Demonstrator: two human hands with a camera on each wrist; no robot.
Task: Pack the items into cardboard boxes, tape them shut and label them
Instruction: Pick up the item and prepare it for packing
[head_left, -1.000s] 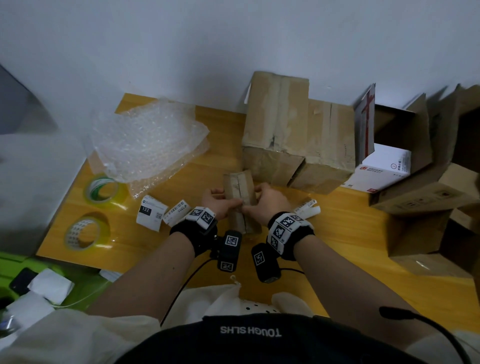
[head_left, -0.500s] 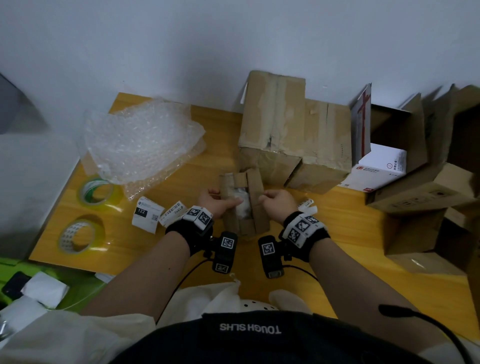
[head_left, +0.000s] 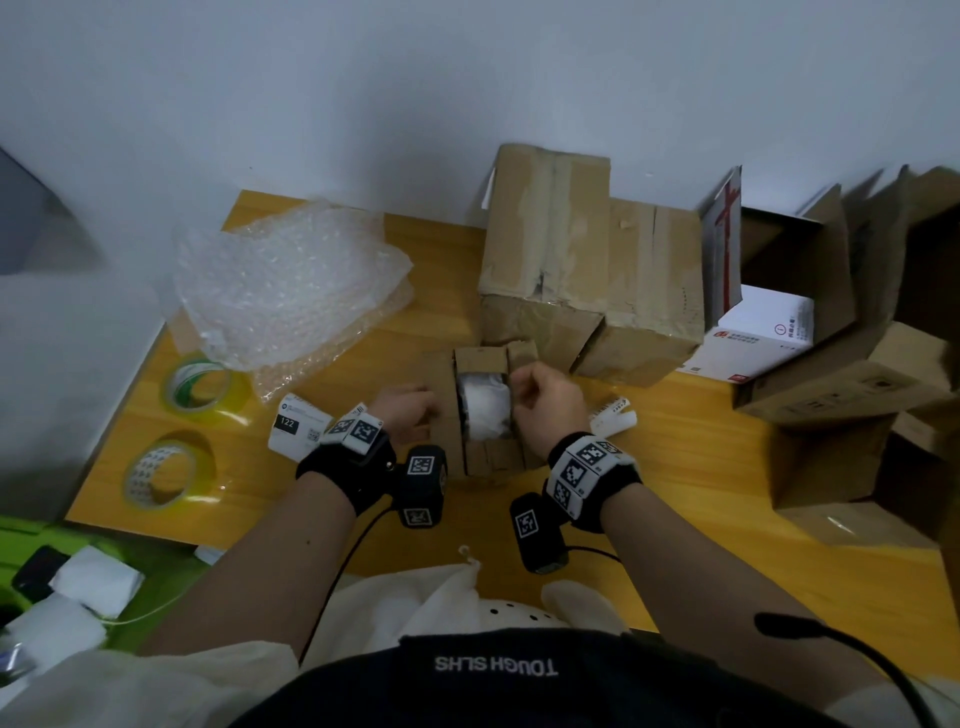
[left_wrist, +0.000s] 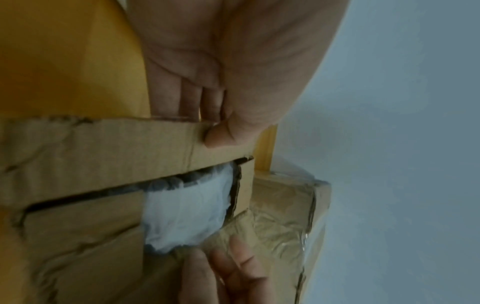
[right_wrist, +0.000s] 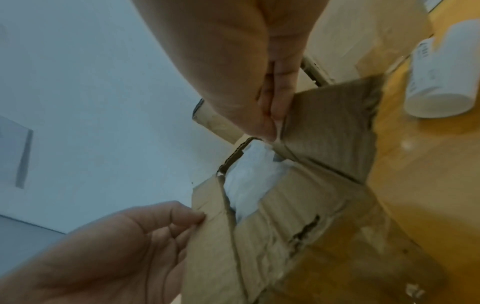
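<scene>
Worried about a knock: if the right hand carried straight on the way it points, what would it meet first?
Probably the taped cardboard box just beyond the small open box whose flap the right hand pinches; depth is unclear.

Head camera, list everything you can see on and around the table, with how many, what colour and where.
small cardboard box: one, brown, table centre, flaps open
wrapped item: one, white, inside the small cardboard box
taped boxes: two, brown, behind it by the wall
bubble wrap: one pile, clear, far left
tape rolls: two, yellowish, left edge
label slips: white, beside each wrist
white carton: one, right, in an open box
open boxes: several, brown, far right
table: one, yellow wood
left hand: holds the left flap
right hand: pinches the right flap
</scene>
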